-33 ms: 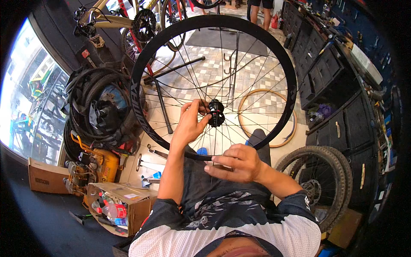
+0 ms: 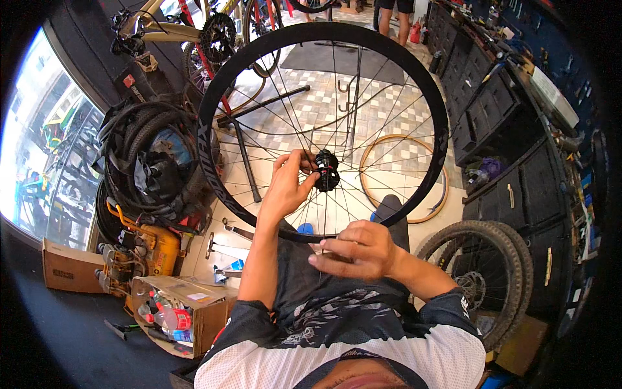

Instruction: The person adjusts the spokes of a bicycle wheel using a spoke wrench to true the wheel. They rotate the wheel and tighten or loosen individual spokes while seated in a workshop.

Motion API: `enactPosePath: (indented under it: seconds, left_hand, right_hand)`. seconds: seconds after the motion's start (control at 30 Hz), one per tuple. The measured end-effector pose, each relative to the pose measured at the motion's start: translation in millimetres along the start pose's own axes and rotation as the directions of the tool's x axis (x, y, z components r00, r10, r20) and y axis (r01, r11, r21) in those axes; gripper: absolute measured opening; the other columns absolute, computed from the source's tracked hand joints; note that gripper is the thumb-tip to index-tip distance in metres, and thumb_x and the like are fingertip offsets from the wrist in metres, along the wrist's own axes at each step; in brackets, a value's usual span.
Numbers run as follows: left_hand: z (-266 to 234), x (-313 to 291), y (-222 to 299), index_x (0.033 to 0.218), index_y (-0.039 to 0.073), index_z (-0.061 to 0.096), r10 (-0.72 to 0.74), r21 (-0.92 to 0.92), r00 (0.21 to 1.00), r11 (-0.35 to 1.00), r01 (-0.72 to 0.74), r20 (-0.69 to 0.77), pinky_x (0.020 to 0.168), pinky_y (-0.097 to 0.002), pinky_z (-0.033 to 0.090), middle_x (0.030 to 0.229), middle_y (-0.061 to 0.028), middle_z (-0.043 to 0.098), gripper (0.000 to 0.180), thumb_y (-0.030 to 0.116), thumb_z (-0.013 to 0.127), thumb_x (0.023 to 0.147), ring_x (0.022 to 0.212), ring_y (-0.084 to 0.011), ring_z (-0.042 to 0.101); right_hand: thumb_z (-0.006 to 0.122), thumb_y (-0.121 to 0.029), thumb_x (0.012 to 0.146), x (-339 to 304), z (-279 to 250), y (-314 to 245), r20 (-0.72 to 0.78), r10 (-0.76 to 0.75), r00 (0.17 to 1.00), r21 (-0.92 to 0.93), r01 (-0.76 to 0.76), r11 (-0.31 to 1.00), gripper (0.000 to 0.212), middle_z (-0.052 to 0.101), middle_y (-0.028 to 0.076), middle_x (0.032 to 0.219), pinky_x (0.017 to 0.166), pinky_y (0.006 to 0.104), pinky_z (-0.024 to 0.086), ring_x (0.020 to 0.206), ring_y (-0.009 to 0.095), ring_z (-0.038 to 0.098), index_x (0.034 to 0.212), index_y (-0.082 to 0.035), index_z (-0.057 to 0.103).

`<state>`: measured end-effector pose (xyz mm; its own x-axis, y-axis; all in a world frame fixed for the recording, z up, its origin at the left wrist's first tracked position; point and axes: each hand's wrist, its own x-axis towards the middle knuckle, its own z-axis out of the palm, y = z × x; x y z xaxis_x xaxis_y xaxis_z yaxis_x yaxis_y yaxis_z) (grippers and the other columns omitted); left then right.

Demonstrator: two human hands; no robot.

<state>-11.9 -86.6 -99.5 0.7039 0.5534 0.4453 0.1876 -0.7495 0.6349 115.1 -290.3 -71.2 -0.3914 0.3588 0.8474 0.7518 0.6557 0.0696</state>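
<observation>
A black deep-rimmed bicycle wheel (image 2: 422, 71) without a tyre leans upright over my lap, with thin black spokes running to its black hub (image 2: 327, 171). My left hand (image 2: 293, 181) reaches through the spokes from the left, thumb and fingers closed against the hub's left side; their tips are partly hidden. Just over the rim's near edge, my right hand (image 2: 357, 251) is curled with its fingertips together. A thin spoke (image 2: 321, 271) passes at those fingertips and sticks out below the rim. The exact grip on it is small and partly covered.
Tyres (image 2: 123, 142) are piled at the left beside a yellow machine (image 2: 159, 249) and a cardboard box (image 2: 214, 311) with bottles. A tan-walled tyre (image 2: 368, 185) lies on the floor beyond. Knobbly-tyred wheels (image 2: 512, 279) stand at right by dark drawers (image 2: 489, 104). Another person's legs (image 2: 395, 26) show at the back.
My right hand has shifted very slightly at the rim. The wheel and my left hand look the same.
</observation>
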Motion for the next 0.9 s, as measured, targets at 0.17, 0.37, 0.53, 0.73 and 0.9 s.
enactPosePath:
  seconds: [0.17,0.37,0.53,0.73,0.9]
  left_hand:
    - [0,6,0,0.119,0.004,0.058,0.008,0.000,1.000,1.000,-0.008,-0.009,0.111,-0.0413,0.036,0.102,-0.0116,0.074,0.035,0.012,0.076,0.090,0.106,-0.0287,0.068]
    - [-3,1,5,0.119,0.004,0.058,0.004,0.000,0.999,1.000,-0.004,-0.034,0.112,-0.0414,0.036,0.102,-0.0113,0.073,0.033,0.011,0.075,0.091,0.106,-0.0287,0.067]
    - [0,0,9,0.118,0.005,0.059,0.035,-0.026,0.999,0.999,-0.036,-0.020,0.112,-0.0417,0.036,0.103,-0.0106,0.072,0.032,0.012,0.074,0.091,0.106,-0.0286,0.067]
    - [3,-5,4,0.119,0.004,0.063,0.015,-0.018,0.998,1.000,-0.016,-0.066,0.109,-0.0427,0.038,0.106,-0.0120,0.073,0.034,0.011,0.078,0.088,0.116,-0.0314,0.061]
    - [0,-4,10,0.127,0.000,0.061,0.061,0.019,0.989,0.998,-0.059,-0.136,0.115,-0.0438,0.038,0.125,-0.0196,0.066,0.040,0.001,0.072,0.089,0.122,-0.0361,0.061]
  right_hand:
    - [0.083,-0.010,0.075,20,-25,6,0.000,0.019,1.000,0.043,-0.019,0.999,0.037,0.071,-0.002,0.105,0.069,0.0294,0.051,0.080,0.015,0.063,0.111,-0.017,0.080]
    - [0.062,-0.012,0.104,29,-34,86,-0.375,0.685,0.625,0.399,-0.558,0.727,0.010,0.072,0.010,0.102,0.062,0.0274,0.054,0.078,0.013,0.068,0.110,-0.004,0.067]
    - [0.057,-0.018,0.110,39,-19,154,-0.016,0.911,0.413,0.721,-0.626,0.296,0.027,0.072,0.013,0.102,0.055,0.0236,0.053,0.065,0.011,0.065,0.132,-0.004,0.051]
    - [0.061,-0.009,0.100,62,52,144,0.319,0.720,0.617,0.441,-0.769,0.463,0.048,0.070,0.012,0.105,0.066,0.0279,0.055,0.075,0.015,0.068,0.145,-0.004,0.049]
    - [0.067,-0.027,0.097,78,62,126,0.249,0.763,0.597,0.260,-0.800,0.541,0.030,0.075,0.017,0.096,0.077,0.0422,0.056,0.081,0.034,0.072,0.115,-0.003,0.069]
